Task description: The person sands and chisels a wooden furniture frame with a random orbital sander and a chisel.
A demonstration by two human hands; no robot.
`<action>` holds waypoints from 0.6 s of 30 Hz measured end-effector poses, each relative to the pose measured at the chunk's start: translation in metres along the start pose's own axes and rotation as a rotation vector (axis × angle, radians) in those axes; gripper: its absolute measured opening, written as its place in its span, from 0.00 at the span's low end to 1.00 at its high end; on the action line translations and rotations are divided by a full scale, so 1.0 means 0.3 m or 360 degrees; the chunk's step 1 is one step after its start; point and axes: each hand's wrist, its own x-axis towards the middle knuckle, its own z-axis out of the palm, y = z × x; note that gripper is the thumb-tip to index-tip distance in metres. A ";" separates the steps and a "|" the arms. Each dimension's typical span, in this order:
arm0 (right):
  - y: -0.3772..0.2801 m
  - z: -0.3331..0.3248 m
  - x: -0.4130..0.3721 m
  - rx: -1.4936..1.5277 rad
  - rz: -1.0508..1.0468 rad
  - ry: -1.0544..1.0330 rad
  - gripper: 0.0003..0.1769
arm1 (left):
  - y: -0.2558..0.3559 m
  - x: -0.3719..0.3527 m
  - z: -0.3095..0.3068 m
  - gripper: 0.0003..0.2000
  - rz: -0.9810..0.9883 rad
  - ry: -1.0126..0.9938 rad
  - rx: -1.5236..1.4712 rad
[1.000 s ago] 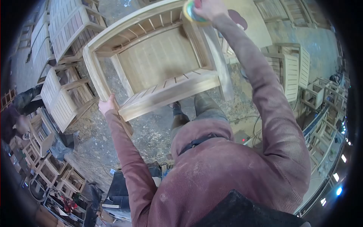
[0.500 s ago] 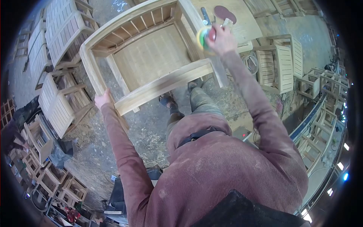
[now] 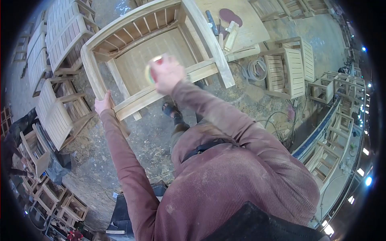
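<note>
A pale wooden armchair [image 3: 140, 100] with a slatted back stands in front of me, its panel seat facing up. My left hand [image 3: 104, 103] is closed on the end of the left armrest [image 3: 93, 74]. Over the front rail and seat, my right hand [image 3: 171, 75] grips a round sanding pad [image 3: 151, 74] with a yellow-green edge and some red on it. Motion smears this pad and the fingers around it. The right armrest [image 3: 209, 40] shows bare beyond my right hand.
On a board [image 3: 255, 30] at upper right lie dark red sanding discs [image 3: 227, 15], a blue-handled tool [image 3: 210, 18] and wood pieces [image 3: 231, 37]. A coiled hose [image 3: 257, 70] lies nearby. Slatted chairs [image 3: 60, 116] stand left, more chairs [image 3: 295, 72] right. Another person [image 3: 12, 148] is at far left.
My right hand has swept left with the sanding pad, from the right armrest to over the front rail and seat. My left hand keeps its hold on the left armrest.
</note>
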 end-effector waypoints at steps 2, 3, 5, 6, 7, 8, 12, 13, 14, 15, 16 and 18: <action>0.118 -0.045 -0.008 -0.0082 0.0203 0.0056 0.22 | -0.035 -0.019 -0.002 0.32 0.0126 -0.0030 -0.0056; 0.211 -0.042 0.004 -0.0230 0.0329 0.0196 0.23 | -0.071 -0.025 0.004 0.32 0.0114 -0.0031 -0.0051; 0.431 -0.103 0.030 -0.0612 0.0465 0.0276 0.26 | -0.172 -0.024 0.030 0.31 0.0290 -0.0117 -0.0486; 0.450 -0.201 0.011 -0.0420 0.0746 0.0206 0.27 | -0.248 -0.013 0.056 0.29 0.0286 -0.0137 -0.0506; 0.569 -0.202 0.009 -0.0495 0.0814 0.0354 0.27 | -0.238 -0.036 0.034 0.29 0.0268 -0.0114 -0.0498; 0.646 -0.176 0.029 -0.0568 0.0879 0.0495 0.28 | -0.194 -0.088 0.021 0.29 0.0121 -0.0187 -0.0763; 0.450 -0.137 0.021 -0.0407 0.0677 0.0416 0.29 | -0.191 -0.067 0.022 0.30 -0.0015 -0.0247 -0.0841; 0.373 -0.089 0.030 -0.0395 0.0557 0.0314 0.29 | -0.196 -0.066 0.015 0.30 -0.0029 -0.0236 -0.0835; 0.285 -0.039 0.041 -0.0384 0.0442 0.0218 0.29 | -0.183 -0.074 0.006 0.31 -0.0010 -0.0213 -0.0714; 0.153 -0.007 0.030 -0.0342 0.0281 0.0274 0.16 | -0.177 -0.079 0.005 0.31 0.0011 -0.0195 -0.0599; 0.056 0.050 0.035 -0.0362 0.0169 0.0183 0.18 | -0.182 -0.079 0.009 0.31 0.0036 -0.0163 -0.0584; -0.163 0.040 0.018 -0.0129 -0.0065 -0.0203 0.22 | -0.210 -0.064 0.019 0.31 -0.0014 -0.0194 -0.0675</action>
